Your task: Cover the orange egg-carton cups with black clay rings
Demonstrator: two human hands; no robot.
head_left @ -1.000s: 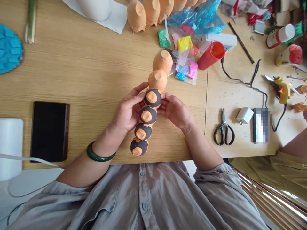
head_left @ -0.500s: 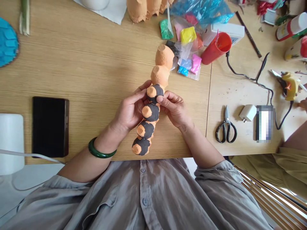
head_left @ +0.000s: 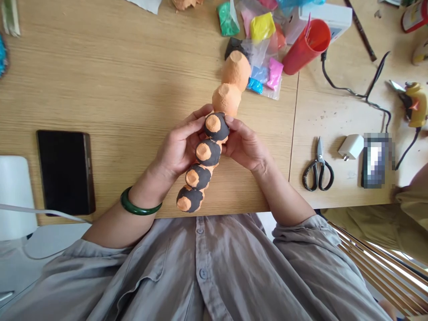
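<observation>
A strip of egg-carton cups (head_left: 226,99) is held up in front of my body, tilted with its far end to the right. Its two far bumps are all orange. The nearer bumps carry a dark grey, clay-like covering around orange tips. My left hand (head_left: 174,145) grips the strip's left side near the middle, fingers partly hidden behind it. On the other side my right hand (head_left: 249,145) holds it too, its thumb pressed on the edge of the uppermost dark bump. Beyond the far end lie packets of coloured clay, including a yellow packet (head_left: 262,26).
A red cup (head_left: 306,49) stands by a white box (head_left: 337,20). Black-handled scissors (head_left: 318,169), a white plug adapter (head_left: 351,147) and a yellow tool (head_left: 416,104) with a black cable lie right. At left is a dark phone (head_left: 65,171). Another person's leg (head_left: 361,229) shows at right.
The strip has tilted further, its far end moving right and its near end left. My right thumb has shifted up to the dark bump's upper edge. The whole view has also shifted slightly.
</observation>
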